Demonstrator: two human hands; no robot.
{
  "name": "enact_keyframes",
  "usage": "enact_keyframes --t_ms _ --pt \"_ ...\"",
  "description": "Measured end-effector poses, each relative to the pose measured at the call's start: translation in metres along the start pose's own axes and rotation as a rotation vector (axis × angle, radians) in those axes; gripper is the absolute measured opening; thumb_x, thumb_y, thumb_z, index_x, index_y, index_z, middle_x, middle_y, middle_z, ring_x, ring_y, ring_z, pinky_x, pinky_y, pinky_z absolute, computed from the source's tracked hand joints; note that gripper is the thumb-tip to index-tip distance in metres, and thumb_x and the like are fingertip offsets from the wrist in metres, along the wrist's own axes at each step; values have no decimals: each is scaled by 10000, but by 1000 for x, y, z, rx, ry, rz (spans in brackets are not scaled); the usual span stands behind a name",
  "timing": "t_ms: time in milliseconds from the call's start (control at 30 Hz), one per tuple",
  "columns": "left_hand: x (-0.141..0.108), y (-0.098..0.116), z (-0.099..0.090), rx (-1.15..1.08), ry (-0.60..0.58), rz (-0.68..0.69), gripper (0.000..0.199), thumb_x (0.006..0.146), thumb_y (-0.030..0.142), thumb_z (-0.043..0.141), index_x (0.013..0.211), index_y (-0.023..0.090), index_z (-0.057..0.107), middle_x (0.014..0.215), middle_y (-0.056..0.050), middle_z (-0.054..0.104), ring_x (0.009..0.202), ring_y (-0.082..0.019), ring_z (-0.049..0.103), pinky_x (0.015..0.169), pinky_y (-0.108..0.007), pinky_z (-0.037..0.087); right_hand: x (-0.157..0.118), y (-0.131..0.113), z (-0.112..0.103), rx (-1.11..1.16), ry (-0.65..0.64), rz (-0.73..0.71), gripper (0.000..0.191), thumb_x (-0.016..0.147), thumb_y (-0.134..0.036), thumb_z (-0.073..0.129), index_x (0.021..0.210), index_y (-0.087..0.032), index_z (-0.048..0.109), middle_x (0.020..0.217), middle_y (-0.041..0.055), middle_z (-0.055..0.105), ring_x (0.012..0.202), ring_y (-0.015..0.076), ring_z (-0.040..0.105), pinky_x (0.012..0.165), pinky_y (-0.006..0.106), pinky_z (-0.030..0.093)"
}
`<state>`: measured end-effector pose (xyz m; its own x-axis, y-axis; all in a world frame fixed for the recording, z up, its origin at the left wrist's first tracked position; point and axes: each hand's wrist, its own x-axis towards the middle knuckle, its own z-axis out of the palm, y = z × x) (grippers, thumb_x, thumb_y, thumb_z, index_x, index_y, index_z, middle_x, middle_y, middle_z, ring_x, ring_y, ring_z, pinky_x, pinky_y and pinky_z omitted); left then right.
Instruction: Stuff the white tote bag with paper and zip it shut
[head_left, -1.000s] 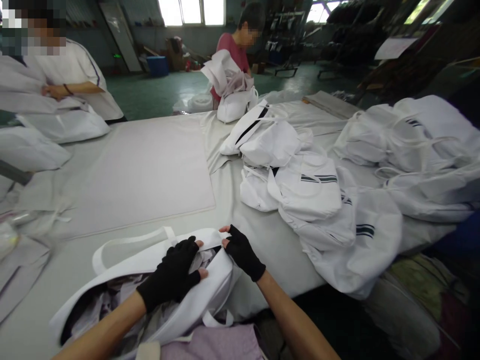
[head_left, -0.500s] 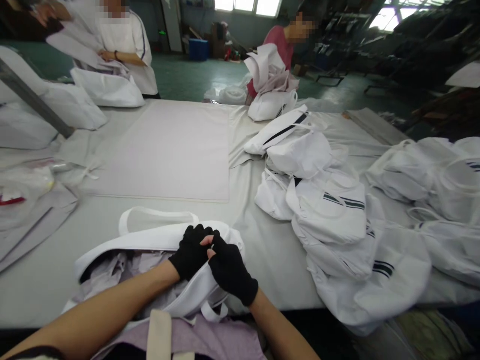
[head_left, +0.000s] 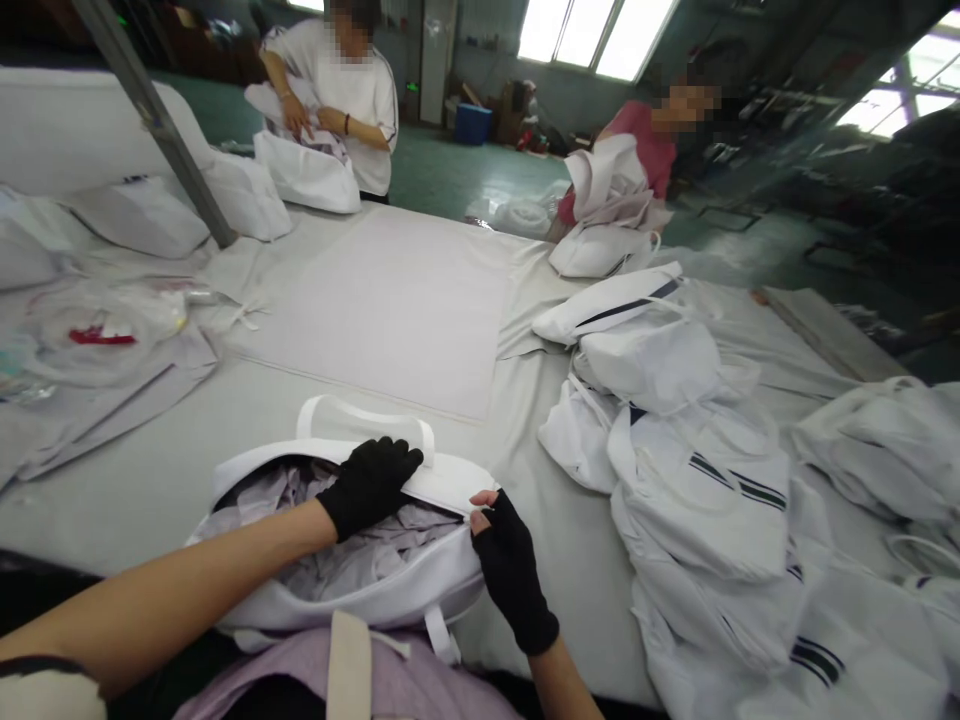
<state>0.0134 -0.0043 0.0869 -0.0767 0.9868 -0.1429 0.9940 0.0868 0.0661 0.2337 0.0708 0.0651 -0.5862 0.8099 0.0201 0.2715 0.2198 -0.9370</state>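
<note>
A white zippered bag [head_left: 405,600] lies in front of me at the near edge of the table, its top gaping. Crumpled pale lilac fabric [head_left: 375,555] fills it. My left hand [head_left: 371,487], in a black fingerless glove, reaches across the opening with its fingers curled over the far rim, beside a white handle [head_left: 360,413]. At the right end of the opening, my right hand [head_left: 514,570], gloved the same way, pinches the bag's corner where the zipper ends. Whether a zipper pull is between the fingertips is too small to tell.
White bags with dark stripes [head_left: 697,480] are piled to the right. A pale flat sheet [head_left: 390,300] lies on the table beyond my bag. Plastic bags [head_left: 97,330] sit at left, near a metal post [head_left: 165,130]. Two people handle bags across the table.
My hands were together at the bag's right part; now they are apart, the right at the corner, the left on the far rim. The opening shows wider. The view has shifted left.
</note>
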Motion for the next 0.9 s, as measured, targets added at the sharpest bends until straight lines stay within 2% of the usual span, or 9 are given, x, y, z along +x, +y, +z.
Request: enact_keyframes --t_ms 100,267,333,433,567,600,667,767,900 --pt "-2 14 12 -33 -7 -15 294 881 174 448 1135 159 595 1048 -146 597 933 -320 563 737 -437 429 2 -7 7 -29 52 29 156 894 -300 474 992 -200 544 695 -28 515 593 117 450 583 254 361" --pt "-4 26 30 -115 48 -90 275 947 285 402 1037 163 631 921 -119 622 868 -303 589 690 -405 424 3 -29 46 -213 42 -50 205 895 -230 394 948 -206 590 657 -20 552 522 114 454 547 268 333" --pt "-4 23 31 -126 42 -102 275 940 282 412 1065 170 630 937 -116 627 872 -291 591 691 -390 422 3 -30 49 -262 22 -68 221 899 -246 396 980 -209 597 640 -20 542 515 116 453 542 269 328" --pt "-4 15 14 -204 59 -70 260 897 290 482 1091 180 614 981 -107 624 903 -271 583 730 -375 428 5 -22 31 -171 31 -7 260 887 -286 430 1094 -203 563 610 -36 496 526 118 445 542 258 345" --pt "-2 17 -27 -575 229 140 282 829 347 589 1071 203 570 1003 -51 608 900 -199 570 765 -311 443 5 -10 8 46 117 110 341 870 -343 466 1161 -173 519 661 -28 522 550 108 434 530 239 377" --pt "0 22 -33 -645 215 197 324 826 364 599 1109 211 557 1024 -43 612 902 -189 578 768 -299 450 4 -10 7 55 134 112 345 868 -350 476 1159 -171 522 693 -17 547 568 109 452 544 240 394" --pt "7 36 -36 -641 94 280 413 811 395 618 1175 214 541 1055 -48 628 909 -205 603 763 -308 467 3 -10 9 38 144 94 342 878 -356 474 1164 -176 529 737 -1 578 602 117 489 581 248 427" --pt "22 59 -19 -423 -92 282 327 822 374 578 1101 203 590 993 -68 661 878 -271 640 714 -361 481 -1 -5 8 77 157 83 365 903 -387 457 1199 -183 521 756 10 574 626 126 511 601 258 454" --pt "34 70 -1 -319 -146 190 250 908 312 438 1045 186 604 942 -92 683 857 -274 656 686 -363 482 -11 29 -17 195 441 164 394 926 -482 414 1162 -175 491 717 -1 520 630 130 501 600 265 463"
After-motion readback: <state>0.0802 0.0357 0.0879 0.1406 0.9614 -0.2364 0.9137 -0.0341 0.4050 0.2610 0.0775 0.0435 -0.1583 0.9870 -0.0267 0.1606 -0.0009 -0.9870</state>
